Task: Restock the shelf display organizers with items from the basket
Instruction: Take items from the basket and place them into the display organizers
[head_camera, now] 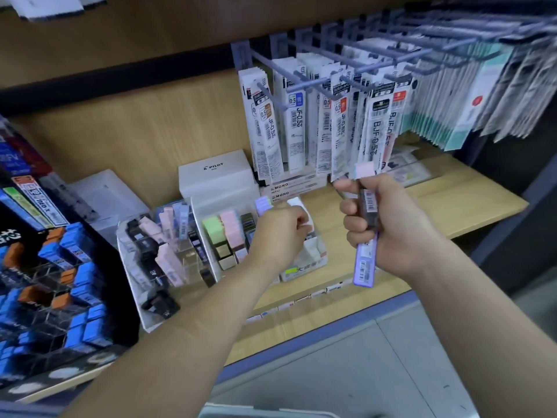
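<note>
Left hand [280, 233], fingers pinching a lavender case [262, 204] over the organizer [202, 236]; right hand [391, 227], fingers wrapped round several more cases [365, 262].

- The left grip [278, 233] hid all but the top end of the lavender case [263, 205] that it pinched.
- The right grip [388, 224] covered the middle of a bundle of cases [365, 267]; how many it held could not be told.
- The blue display [60, 267] ran off the left edge, and its print was blurred.
- The hanging packs [497, 95] at the far right were smeared, unreadable and cut by the edge.
- The shelf-edge labels [301, 298] were too small to read.
- A pale rim [271, 414] showed only as a sliver at the bottom edge.
</note>
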